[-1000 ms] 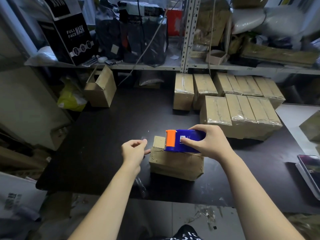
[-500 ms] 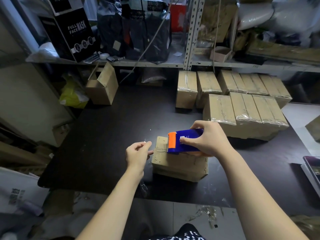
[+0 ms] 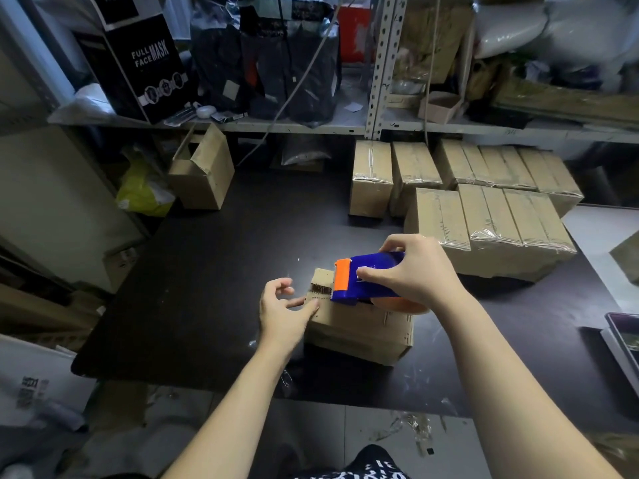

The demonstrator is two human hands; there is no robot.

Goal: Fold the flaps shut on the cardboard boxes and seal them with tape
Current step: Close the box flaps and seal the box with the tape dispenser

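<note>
Box (image 3: 359,330) of brown cardboard lies on the dark table (image 3: 207,271) near its front edge, directly under the right hand (image 3: 415,274) and just right of the left hand (image 3: 287,312). The right hand is clamped round a tape dispenser (image 3: 366,278), thumb on the near side and fingers over the top, and the dispenser's front end rests on the box's top towards the left end. The dispenser has a blue body with an orange front piece, and an orange roll shows under the palm. The left hand holds nothing that can be made out: its fingers are loosely bent and apart, with one laid against the box's upper left edge. The box is low and oblong with its top flaps down, and small notches run along its edges. Behind it, well apart, stand rows of taped boxes (image 3: 484,216) under a metal shelf (image 3: 311,127).
</note>
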